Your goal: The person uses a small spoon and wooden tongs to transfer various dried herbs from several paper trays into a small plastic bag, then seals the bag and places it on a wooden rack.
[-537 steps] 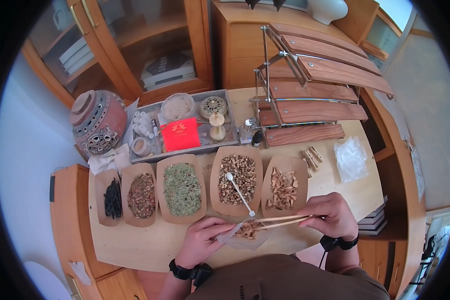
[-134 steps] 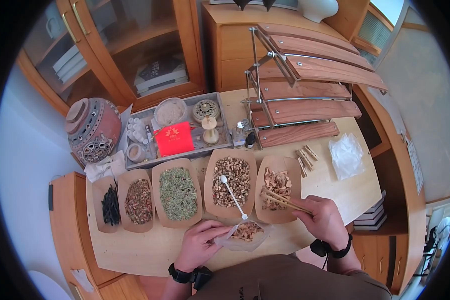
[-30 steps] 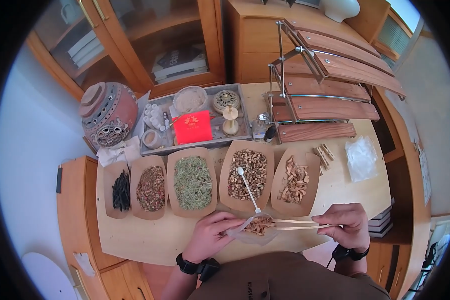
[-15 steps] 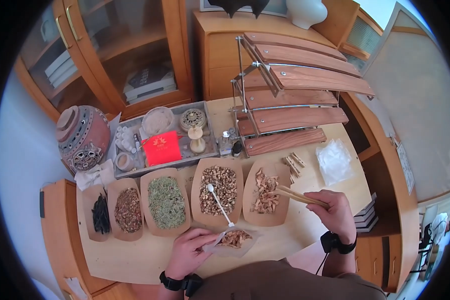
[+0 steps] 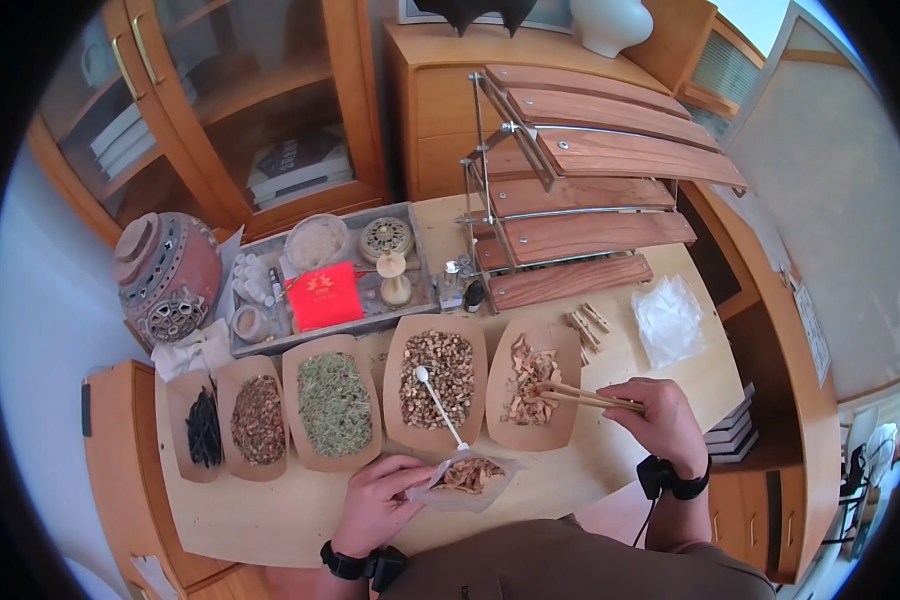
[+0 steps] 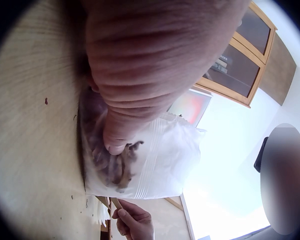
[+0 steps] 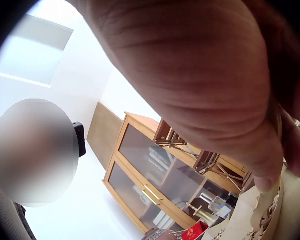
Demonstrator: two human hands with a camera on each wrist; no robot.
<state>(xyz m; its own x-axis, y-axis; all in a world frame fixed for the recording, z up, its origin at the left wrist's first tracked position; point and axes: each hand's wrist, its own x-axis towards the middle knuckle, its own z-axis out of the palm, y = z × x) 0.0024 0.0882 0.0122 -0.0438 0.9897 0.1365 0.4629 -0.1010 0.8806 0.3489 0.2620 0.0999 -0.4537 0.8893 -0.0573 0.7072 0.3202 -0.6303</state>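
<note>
My left hand (image 5: 378,505) pinches the edge of a small translucent sachet (image 6: 155,170), its mouth spread open in the head view. Tan dried shavings (image 5: 467,477) lie inside it. On the right, my other hand (image 5: 667,428) grips wooden tongs (image 5: 600,400) between thumb and fingers. Their tips are down among the dried shavings (image 5: 523,368) in the rightmost brown paper tray (image 5: 560,432). A white spoon (image 5: 442,412) lies across the neighbouring tray (image 5: 395,430) of chopped brown pieces, its handle end right at the sachet's rim.
Further left stand trays of green cut herb (image 5: 333,405), reddish-brown bits (image 5: 258,422) and dark strips (image 5: 203,430). Behind are a grey tray (image 5: 420,235) of incense ware and a slatted wooden rack (image 5: 590,240). Clothespins (image 5: 587,328) and a plastic bag (image 5: 668,322) lie at right.
A second ago the tongs reached into the sachet. They have since moved over to the rightmost tray, and the tips have come down into the shavings. The left hand keeps hold of the sachet.
</note>
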